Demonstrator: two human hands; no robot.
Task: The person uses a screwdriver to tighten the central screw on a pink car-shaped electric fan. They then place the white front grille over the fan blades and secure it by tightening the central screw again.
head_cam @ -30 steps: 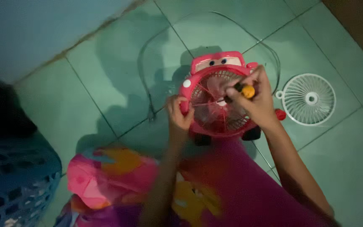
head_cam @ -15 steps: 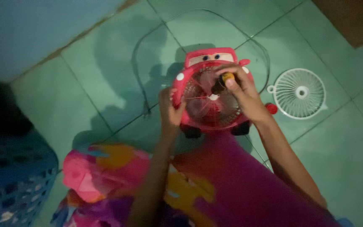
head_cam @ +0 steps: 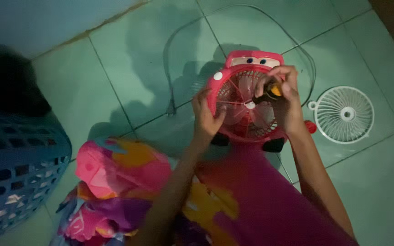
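Note:
A small red fan shaped like a toy car (head_cam: 247,61) lies face up on the green tiled floor, its blades showing. My left hand (head_cam: 206,116) grips the fan's left rim. My right hand (head_cam: 283,98) is closed on a screwdriver with a black and yellow handle (head_cam: 270,92), its tip pointing at the white hub in the fan's middle. A thin cord (head_cam: 172,64) loops from the fan across the tiles behind it.
A white round fan grille (head_cam: 346,115) lies on the floor to the right of the fan. A blue plastic basket (head_cam: 14,177) stands at the left. Colourful pink and yellow cloth (head_cam: 128,182) covers my lap in the foreground.
The view has shifted a little, so the fan sits slightly differently in frame. My right hand with the screwdriver has stayed over the fan's middle, and my left hand still holds the rim.

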